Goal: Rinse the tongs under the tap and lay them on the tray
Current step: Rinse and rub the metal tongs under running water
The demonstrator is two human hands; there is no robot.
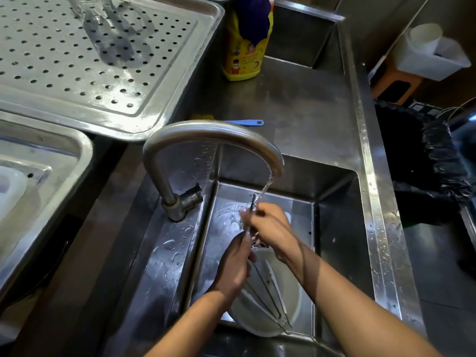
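Metal tongs [268,287] stretch from the water stream down toward me, their tips low over a white bowl [291,305] in the sink [334,228]. My left hand [235,266] grips the tongs around the middle. My right hand [268,225] closes on their upper end, right under the water that runs from the curved tap [206,132]. The perforated steel tray [77,60] lies on the counter at the upper left, well apart from both hands, with a clear glass item on its far part.
A yellow detergent bottle [244,47] stands behind the tap. A blue-handled tool [247,122] lies on the counter beyond the spout. A second steel tray [38,176] sits at the left. A black bin bag [422,163] is right of the sink.
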